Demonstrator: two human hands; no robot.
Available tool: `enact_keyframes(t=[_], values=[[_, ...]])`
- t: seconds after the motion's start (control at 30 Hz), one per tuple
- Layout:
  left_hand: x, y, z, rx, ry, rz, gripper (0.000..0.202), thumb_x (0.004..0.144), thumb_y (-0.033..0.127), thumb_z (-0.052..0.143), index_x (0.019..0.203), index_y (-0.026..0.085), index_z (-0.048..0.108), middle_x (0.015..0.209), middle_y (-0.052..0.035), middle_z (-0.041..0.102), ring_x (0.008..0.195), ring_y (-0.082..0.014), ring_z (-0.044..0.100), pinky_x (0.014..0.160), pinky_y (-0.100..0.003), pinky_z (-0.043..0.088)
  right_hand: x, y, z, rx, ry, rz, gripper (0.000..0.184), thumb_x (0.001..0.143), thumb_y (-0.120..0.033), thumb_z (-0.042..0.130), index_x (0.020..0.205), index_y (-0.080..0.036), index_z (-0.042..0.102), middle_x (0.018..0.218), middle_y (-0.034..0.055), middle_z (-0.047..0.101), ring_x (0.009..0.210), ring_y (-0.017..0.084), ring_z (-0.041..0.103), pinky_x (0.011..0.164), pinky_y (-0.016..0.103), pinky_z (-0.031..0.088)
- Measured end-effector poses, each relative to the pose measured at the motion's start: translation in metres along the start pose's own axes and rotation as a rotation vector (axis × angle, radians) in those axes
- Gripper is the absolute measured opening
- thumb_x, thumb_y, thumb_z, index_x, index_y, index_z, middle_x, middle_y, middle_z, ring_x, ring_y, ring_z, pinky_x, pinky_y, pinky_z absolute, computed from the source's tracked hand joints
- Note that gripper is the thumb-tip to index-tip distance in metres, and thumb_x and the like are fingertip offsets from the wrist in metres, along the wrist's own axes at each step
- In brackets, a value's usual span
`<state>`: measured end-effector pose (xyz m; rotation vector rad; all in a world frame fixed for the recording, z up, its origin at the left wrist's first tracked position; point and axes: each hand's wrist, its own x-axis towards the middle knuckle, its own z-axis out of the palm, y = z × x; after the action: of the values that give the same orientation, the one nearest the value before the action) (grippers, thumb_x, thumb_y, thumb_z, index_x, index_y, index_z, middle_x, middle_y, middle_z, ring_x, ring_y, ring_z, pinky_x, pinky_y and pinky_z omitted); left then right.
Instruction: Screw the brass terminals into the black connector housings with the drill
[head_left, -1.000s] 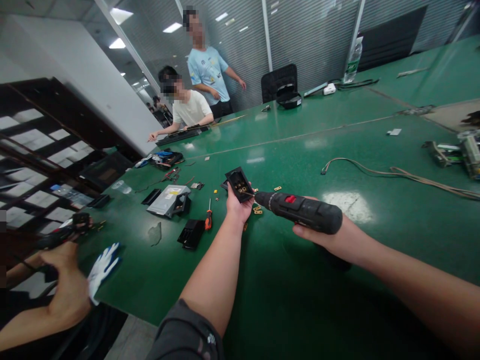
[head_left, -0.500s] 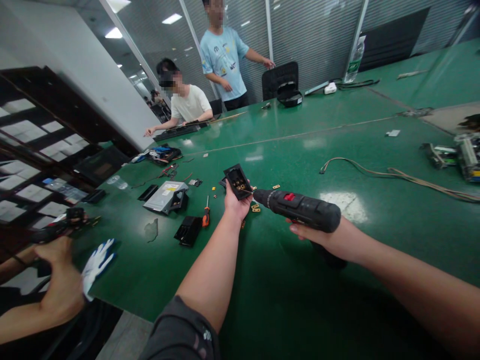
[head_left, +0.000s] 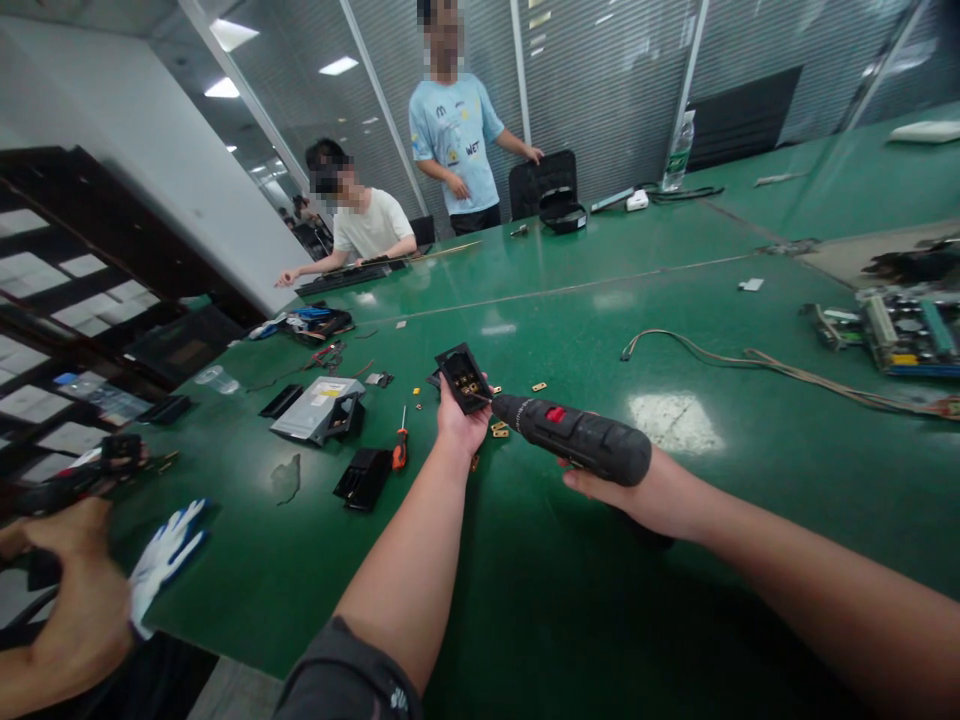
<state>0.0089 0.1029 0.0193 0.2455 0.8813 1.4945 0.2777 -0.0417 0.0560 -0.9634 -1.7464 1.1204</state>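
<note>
Left hand (head_left: 456,425), closed, palm up, fingers curled round a black plastic housing (head_left: 463,378) held in the air above the table, brass contacts showing in its open face. Right hand (head_left: 626,490) closed on a cordless drill (head_left: 574,447), black body with red switch, nose right at the housing's edge. Housing probably light, stiff, a bit brittle; smooth plastic, likely slippery; safest grip on the outer edges, clear of the contacts.

Below, on a glossy green workbench (head_left: 570,620): loose brass clips (head_left: 499,428), orange-handled screwdriver (head_left: 400,450), black cover (head_left: 364,478), opened optical drive (head_left: 316,410). Farther right, loose wire (head_left: 742,362) and circuit board (head_left: 911,333). Lower left, a co-worker's hand (head_left: 75,610) beside a white-and-blue work glove (head_left: 165,555). Beyond, one seated person (head_left: 367,225), one standing person (head_left: 454,130), water bottle (head_left: 679,150), glass partition with blinds (head_left: 600,80).
</note>
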Motion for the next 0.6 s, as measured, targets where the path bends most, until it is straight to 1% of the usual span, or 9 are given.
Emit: enact_keyframes(t=[0.1,0.17,0.3,0.43,0.5,0.6], values=[[0.001,-0.001,-0.001,-0.002,-0.008,0.005,0.059,0.127,0.062,0.048,0.126,0.014,0.083,0.094,-0.0098,0.085,0.071,-0.021,0.079,0.069,-0.032,0.066,-0.001,0.002,0.002,0.01,0.005,0.003,0.049,0.098,-0.041,0.085,0.143,-0.024,0.076,0.113,0.0105,0.089,0.12,0.037,0.087,0.116,0.06,0.069],[0.001,-0.001,-0.001,0.002,-0.016,0.002,0.06,0.127,0.063,0.047,0.127,0.014,0.083,0.095,-0.0099,0.085,0.071,-0.0215,0.079,0.07,-0.032,0.065,-0.001,0.001,0.003,0.016,0.011,0.007,0.049,0.098,-0.042,0.084,0.142,-0.024,0.075,0.112,0.0103,0.089,0.121,0.037,0.087,0.115,0.059,0.069],[0.001,-0.001,-0.001,0.012,-0.026,0.0,0.061,0.127,0.063,0.045,0.127,0.014,0.082,0.095,-0.0095,0.086,0.07,-0.0213,0.079,0.067,-0.031,0.065,0.001,-0.001,0.003,0.005,0.014,0.009,0.039,0.097,-0.042,0.084,0.132,-0.025,0.079,0.11,0.0095,0.088,0.117,0.036,0.087,0.114,0.057,0.07],[0.001,-0.001,-0.001,0.02,-0.035,0.0,0.06,0.127,0.062,0.045,0.133,0.014,0.081,0.098,-0.0102,0.087,0.07,-0.0209,0.08,0.064,-0.03,0.064,0.002,-0.005,0.0,0.005,0.003,0.008,0.039,0.095,-0.038,0.083,0.132,-0.025,0.083,0.109,0.0089,0.089,0.115,0.035,0.088,0.11,0.056,0.071],[0.002,-0.001,-0.001,0.021,-0.036,0.004,0.06,0.127,0.062,0.044,0.133,0.014,0.081,0.098,-0.0101,0.087,0.071,-0.0205,0.08,0.065,-0.03,0.065,0.002,-0.008,-0.001,0.008,-0.007,0.012,0.037,0.095,-0.037,0.083,0.13,-0.025,0.085,0.105,0.0083,0.09,0.113,0.035,0.088,0.106,0.054,0.072],[0.002,-0.002,-0.003,0.038,-0.051,0.013,0.062,0.127,0.064,0.044,0.131,0.015,0.081,0.1,-0.0096,0.087,0.073,-0.0206,0.082,0.068,-0.03,0.068,0.001,-0.01,-0.002,0.035,0.014,0.059,0.035,0.092,-0.038,0.084,0.125,-0.025,0.087,0.098,0.0066,0.089,0.095,0.032,0.087,0.09,0.048,0.074]])
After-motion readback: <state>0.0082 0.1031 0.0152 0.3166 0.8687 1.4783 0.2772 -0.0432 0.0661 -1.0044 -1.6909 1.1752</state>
